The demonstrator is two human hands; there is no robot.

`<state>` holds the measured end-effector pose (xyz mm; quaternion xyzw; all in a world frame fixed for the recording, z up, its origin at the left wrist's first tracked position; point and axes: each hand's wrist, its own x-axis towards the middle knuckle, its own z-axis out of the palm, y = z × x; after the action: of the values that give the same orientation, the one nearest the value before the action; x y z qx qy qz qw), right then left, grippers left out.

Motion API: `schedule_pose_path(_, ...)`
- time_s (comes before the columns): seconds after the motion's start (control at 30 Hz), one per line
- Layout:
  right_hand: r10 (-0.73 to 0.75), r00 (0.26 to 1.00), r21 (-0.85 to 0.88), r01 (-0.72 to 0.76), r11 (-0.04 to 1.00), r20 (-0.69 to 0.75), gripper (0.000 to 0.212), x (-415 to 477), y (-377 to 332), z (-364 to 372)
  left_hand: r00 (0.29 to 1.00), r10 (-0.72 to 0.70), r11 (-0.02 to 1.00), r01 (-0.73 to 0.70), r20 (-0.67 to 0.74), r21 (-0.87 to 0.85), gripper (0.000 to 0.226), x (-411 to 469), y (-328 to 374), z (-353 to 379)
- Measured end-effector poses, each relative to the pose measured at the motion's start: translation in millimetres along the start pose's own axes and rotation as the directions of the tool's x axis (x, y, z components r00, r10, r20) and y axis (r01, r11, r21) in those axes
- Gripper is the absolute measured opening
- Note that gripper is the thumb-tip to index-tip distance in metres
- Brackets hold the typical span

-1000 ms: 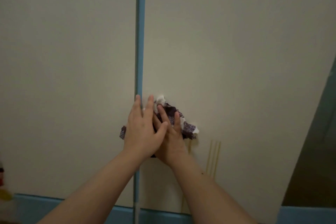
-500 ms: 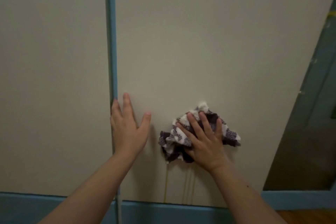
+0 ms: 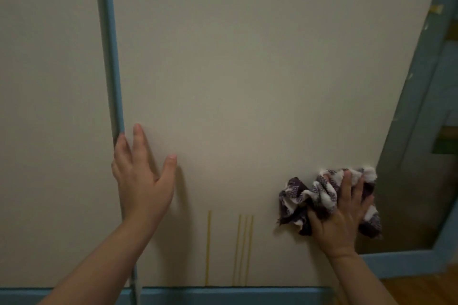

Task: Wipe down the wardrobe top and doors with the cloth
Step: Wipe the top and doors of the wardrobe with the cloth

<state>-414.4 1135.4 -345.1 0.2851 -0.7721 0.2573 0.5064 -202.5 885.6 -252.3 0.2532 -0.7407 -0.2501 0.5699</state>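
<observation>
Here, at the far left, the pale left door [image 3: 49, 131] of the wardrobe fills the view, bounded by a narrow blue strip [image 3: 109, 57] that runs top to bottom between the two panels. The left hand [image 3: 141, 181] lies flat against the surface just right of that strip, its outer fingers touching the strip's edge, fingers straight and pointing up, thumb splayed out to the right; it has hold of nothing. To its right stretches the wide right door [image 3: 235, 82], equally pale. Low on this door stand thin yellow vertical lines: a single one [image 3: 209, 247], then a close group of three [image 3: 244, 250], all reaching down to the blue base trim [image 3: 223, 296] along the bottom. Further right, near the door's right edge, the cloth [image 3: 304, 195], crumpled and patterned in dark purple and white, is pinned against the door. The right hand [image 3: 344, 213] presses on it with fingers spread and nearly straight, palm over the bunched folds, with cloth sticking out on both sides of the hand. Past the door's edge a blue frame [image 3: 421, 96] slants upward, and a patch of wooden floor [image 3: 421, 290] shows in the bottom right corner.
</observation>
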Motion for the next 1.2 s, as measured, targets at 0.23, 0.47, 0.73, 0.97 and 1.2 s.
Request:
schedule_pose_path(0.23, 0.091, 0.996, 0.064, -0.093, 0.994, 0.024, 0.069, -33, -3, 4, 0.999, 0.037, 0.999, -0.037, 0.012, -0.007, 0.078, -5, -1, 1)
schedule_pose_path(0.47, -0.031, 0.999, 0.032, 0.031, 0.999, 0.011, 0.066, -40, -46, 28, 0.997, 0.071, 0.997, -0.07, 0.038, -0.012, 0.08, -5, -4, -3)
schedule_pose_path(0.73, -0.128, 0.992, -0.012, 0.127, 0.992, -0.019, 0.066, -43, -126, 48, 0.984, 0.138, 0.99, -0.135, 0.108, -0.038, 0.072, -10, -14, -12)
schedule_pose_path(0.97, -0.275, 0.959, -0.022, 0.274, 0.961, -0.071, 0.065, -42, -208, 68, 0.974, 0.156, 0.981, -0.134, 0.162, -0.139, 0.064, -29, -41, -23)
schedule_pose_path(1.2, -0.356, 0.928, 0.03, 0.361, 0.932, -0.105, 0.063, -44, -272, 84, 0.97, 0.137, 0.982, -0.106, 0.2, -0.158, 0.056, -45, -61, -30)
